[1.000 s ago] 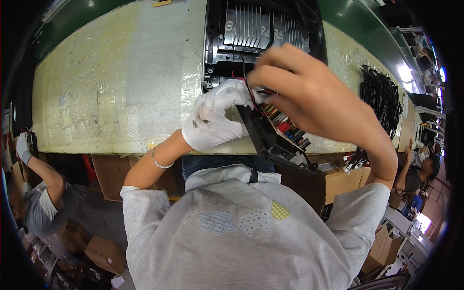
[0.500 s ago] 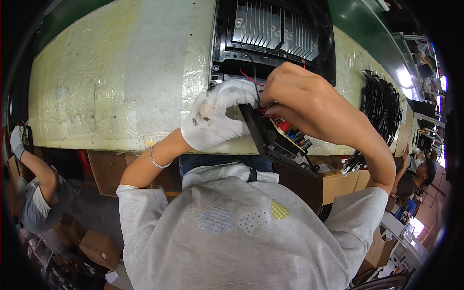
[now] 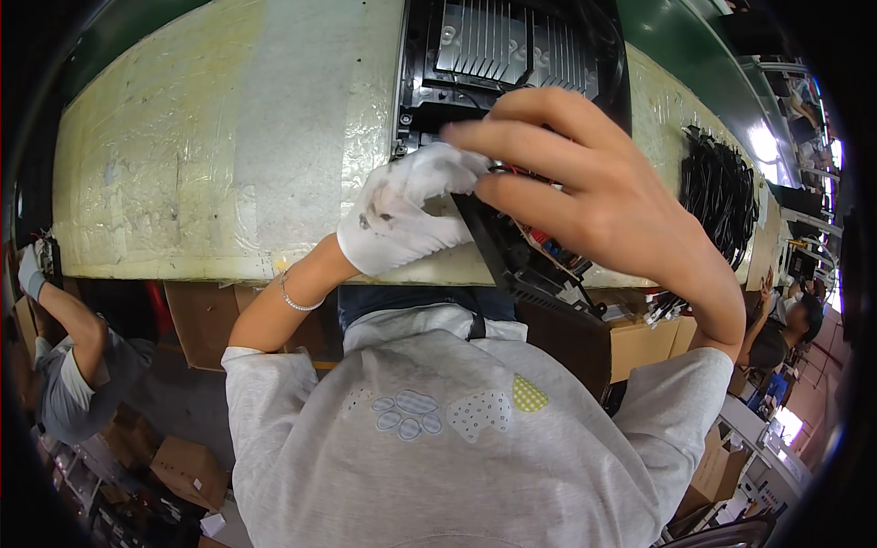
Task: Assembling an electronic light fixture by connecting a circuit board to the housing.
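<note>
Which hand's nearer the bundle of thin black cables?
Right. The bare right hand is to the left of the bundle of thin black cables; the white-gloved left hand is farther left, holding the black plastic housing.

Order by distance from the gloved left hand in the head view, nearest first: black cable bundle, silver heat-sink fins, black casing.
1. Black casing: against the left hand.
2. Silver heat-sink fins: beyond, upper right.
3. Black cable bundle: far right.

White glove, dark smudges. Black casing. Silver heat sink. Grey shirt, yellow checked patch.
</note>
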{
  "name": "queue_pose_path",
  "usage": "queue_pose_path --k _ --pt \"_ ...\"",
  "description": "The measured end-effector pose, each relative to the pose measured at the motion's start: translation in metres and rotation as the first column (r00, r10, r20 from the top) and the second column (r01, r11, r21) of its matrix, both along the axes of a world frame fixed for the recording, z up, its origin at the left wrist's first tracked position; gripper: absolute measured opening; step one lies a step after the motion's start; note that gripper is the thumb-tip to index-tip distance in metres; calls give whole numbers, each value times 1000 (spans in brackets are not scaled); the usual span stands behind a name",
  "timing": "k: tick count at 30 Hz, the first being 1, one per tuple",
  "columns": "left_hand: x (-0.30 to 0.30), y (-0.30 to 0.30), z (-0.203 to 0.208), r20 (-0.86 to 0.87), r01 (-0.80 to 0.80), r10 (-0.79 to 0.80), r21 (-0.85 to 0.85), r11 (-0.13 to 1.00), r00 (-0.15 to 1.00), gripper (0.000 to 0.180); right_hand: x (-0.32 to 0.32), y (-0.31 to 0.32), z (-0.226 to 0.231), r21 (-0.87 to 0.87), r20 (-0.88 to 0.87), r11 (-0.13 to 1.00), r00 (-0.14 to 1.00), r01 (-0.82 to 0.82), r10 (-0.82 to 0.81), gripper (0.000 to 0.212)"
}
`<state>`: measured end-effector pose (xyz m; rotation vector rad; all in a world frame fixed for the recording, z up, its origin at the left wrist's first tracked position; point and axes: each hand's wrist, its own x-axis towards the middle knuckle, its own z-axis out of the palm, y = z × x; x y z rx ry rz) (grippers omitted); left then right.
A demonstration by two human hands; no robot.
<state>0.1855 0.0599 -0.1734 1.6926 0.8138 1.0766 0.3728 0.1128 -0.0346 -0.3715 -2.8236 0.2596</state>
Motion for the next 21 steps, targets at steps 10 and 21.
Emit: queue_pose_path --k 10,21 --pt "1 2 -8 37 -6 -3 243 970 999 33 15 1 -7 -366 275 923 961 115 -11 20" --pt "1 3 9 29 -40 32 374 926 999 43 61 -84 -20 -125 -36 958 964 258 -264 52"
